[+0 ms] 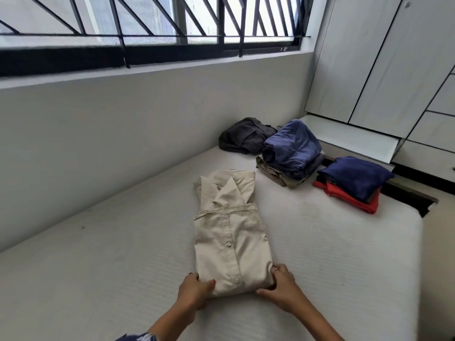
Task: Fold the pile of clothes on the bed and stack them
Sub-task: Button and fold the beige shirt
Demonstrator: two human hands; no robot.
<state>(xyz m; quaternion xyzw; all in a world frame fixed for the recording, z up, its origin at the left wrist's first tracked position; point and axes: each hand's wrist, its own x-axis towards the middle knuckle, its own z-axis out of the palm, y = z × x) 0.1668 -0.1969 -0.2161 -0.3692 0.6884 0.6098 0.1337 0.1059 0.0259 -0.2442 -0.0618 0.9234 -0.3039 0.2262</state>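
Note:
A beige button shirt (pixel 229 230) lies partly folded in the middle of the white mattress (pixel 98 267), collar toward the wall. My left hand (pixel 194 290) grips its near left corner, thumb on top of the cloth. My right hand (pixel 280 289) grips the near right corner, fingers curled under the edge. At the far end stand two folded stacks: light blue garments on an olive one (pixel 290 153), and a navy piece on red ones (pixel 352 183). A dark grey garment (pixel 243 135) lies crumpled by the wall.
A grey wall under a barred window (pixel 147 25) runs along the bed's left side. White wardrobe doors (pixel 384 57) and drawers stand at the far right. A dark gap (pixel 416 198) opens beyond the mattress's far right corner.

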